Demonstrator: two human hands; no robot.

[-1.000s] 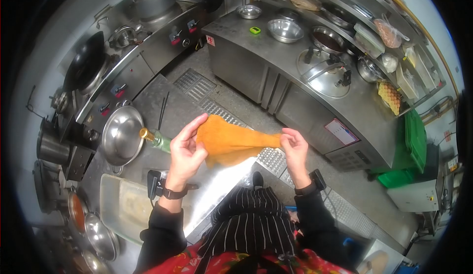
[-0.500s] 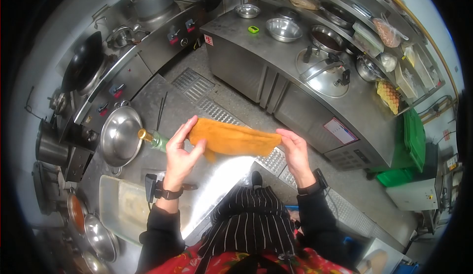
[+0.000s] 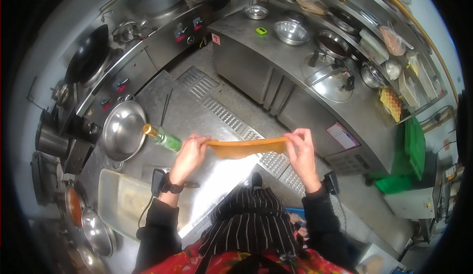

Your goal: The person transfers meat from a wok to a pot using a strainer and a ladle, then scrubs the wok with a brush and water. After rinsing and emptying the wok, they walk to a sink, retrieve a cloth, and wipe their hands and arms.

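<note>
An orange-brown cloth (image 3: 246, 148) is stretched between my two hands, above the near edge of the steel table (image 3: 152, 96). My left hand (image 3: 193, 155) pinches its left end, and my right hand (image 3: 300, 151) pinches its right end. The cloth hangs as a narrow band with its upper edge almost straight. Just left of my left hand is a green glass bottle (image 3: 167, 140) with a gold cap. A two-handled steel wok (image 3: 124, 131) and a pair of dark chopsticks (image 3: 166, 105) lie beyond the bottle.
A translucent plastic tub (image 3: 123, 200) sits at the table's near left. Stove burners with a black wok (image 3: 88, 57) line the left wall. Across the floor stands a steel counter (image 3: 241, 32) bearing bowls and a large lid (image 3: 330, 79). A green bin (image 3: 414, 141) is at the right.
My hands have moved slightly down and the cloth between them has turned from a broad, open face to a narrow taut band. The left hand's fingers have closed on its end.
</note>
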